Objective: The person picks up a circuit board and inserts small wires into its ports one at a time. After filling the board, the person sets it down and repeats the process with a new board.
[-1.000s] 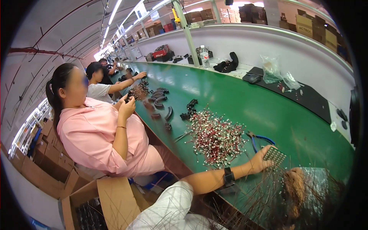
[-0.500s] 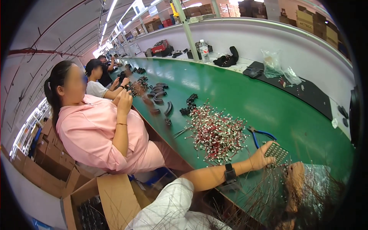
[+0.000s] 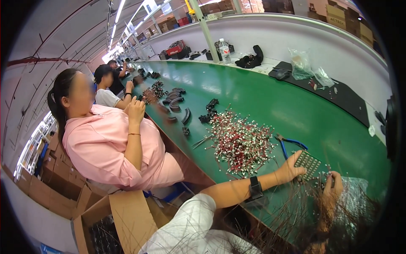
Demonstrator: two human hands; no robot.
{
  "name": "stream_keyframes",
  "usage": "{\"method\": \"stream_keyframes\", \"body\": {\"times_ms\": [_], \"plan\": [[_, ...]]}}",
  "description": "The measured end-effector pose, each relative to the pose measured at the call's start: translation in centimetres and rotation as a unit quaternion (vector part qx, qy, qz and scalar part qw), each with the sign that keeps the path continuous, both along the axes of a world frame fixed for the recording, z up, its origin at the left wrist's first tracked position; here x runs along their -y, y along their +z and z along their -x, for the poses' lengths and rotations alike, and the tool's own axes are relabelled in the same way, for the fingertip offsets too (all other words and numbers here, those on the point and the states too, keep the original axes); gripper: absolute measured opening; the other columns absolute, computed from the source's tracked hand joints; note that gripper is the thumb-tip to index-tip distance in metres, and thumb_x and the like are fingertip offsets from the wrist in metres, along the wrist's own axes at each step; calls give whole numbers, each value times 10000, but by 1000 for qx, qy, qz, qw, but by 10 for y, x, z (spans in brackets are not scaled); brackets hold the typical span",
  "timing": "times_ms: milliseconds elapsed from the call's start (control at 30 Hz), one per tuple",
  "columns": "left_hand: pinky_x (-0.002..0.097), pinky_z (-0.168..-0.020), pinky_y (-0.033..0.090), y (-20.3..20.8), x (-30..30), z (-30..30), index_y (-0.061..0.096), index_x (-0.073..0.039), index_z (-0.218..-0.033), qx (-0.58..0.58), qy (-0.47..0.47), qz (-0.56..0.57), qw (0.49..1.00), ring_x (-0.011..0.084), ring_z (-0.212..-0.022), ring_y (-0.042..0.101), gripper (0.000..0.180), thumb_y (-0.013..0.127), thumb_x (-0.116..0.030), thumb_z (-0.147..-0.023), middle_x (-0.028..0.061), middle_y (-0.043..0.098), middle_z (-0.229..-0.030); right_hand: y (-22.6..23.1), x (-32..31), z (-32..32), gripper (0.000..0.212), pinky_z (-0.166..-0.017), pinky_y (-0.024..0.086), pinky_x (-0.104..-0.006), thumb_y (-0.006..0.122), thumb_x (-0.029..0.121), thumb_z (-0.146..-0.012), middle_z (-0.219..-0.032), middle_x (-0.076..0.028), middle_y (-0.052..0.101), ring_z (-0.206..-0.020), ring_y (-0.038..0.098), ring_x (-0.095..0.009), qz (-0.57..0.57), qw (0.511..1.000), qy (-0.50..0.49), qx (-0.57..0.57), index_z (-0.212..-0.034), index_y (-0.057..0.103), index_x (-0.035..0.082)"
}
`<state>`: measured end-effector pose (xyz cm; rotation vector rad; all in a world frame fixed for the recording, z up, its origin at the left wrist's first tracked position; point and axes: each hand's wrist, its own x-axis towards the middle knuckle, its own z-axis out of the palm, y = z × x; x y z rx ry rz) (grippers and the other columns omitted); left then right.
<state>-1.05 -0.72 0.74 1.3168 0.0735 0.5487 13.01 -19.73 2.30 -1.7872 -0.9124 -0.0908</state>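
In my left hand (image 3: 291, 168) is a green circuit board panel (image 3: 308, 164) with rows of small pale squares, gripped by its left edge and tilted above the table. My right hand (image 3: 333, 186) is closed in a pinch just to the panel's right, with a small wired component (image 3: 328, 170) at the fingertips; hair strands partly cover this hand. More small parts lie below the panel. To the left is a large heap of small silver-ended components with red wires (image 3: 241, 144). Beside my right hand lies a clear plastic bag (image 3: 353, 197).
Blue-handled pliers (image 3: 292, 143) lie beyond the panel, and tweezers (image 3: 202, 142) left of the heap. Black curved parts (image 3: 186, 116) are farther left on the green table (image 3: 253, 99). A co-worker in pink (image 3: 110, 144) stands at my left, near an open cardboard box (image 3: 131, 220).
My right hand has moved up and slightly right, and its pinching fingers now show. The left hand and the panel have shifted slightly upward and right. The view has moved a little.
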Motion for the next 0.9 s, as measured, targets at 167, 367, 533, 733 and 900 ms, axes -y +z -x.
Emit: {"method": "stream_keyframes", "body": {"times_ms": [167,367,533,733,900], "plan": [[280,-601,537,-1,0,1,406,-47,-1358,-17,-12,55,998,132,-829,636,542,618,-7,-861,56,635,-1050,-4,3,-10,91,-1126,332,-499,575,51,-972,-955,-109,649,-904,626,-231,10,983,-11,181,-1027,625,0],[295,-611,540,0,2,0,390,-37,-1379,-36,-11,78,996,146,-849,642,566,621,-27,-862,70,645,-1069,-8,6,-12,127,-1165,287,-513,598,87,-990,-1022,-84,689,-984,638,-220,-59,969,-79,225,-1080,649,12],[304,-616,545,4,3,2,384,-38,-1389,-36,-5,88,995,150,-857,645,577,621,-35,-863,69,650,-1066,-9,4,-14,144,-1169,287,-511,615,85,-983,-1098,-91,710,-1045,652,-219,-50,966,-100,232,-1101,661,18],[298,-608,546,4,3,1,400,-54,-1382,-37,-14,65,997,150,-870,648,564,626,-42,-866,63,651,-1084,-13,5,-25,160,-1171,284,-508,633,84,-969,-1152,-98,717,-1055,669,-206,-25,971,-110,208,-1111,678,24],[292,-611,551,6,3,2,407,-62,-1380,-37,-20,69,997,144,-898,654,557,625,-42,-868,57,654,-1098,-15,4,-27,215,-1026,471,-368,593,-5,-975,-1124,-110,692,-1036,658,-182,-91,991,-66,66,-1179,657,-23]]}}
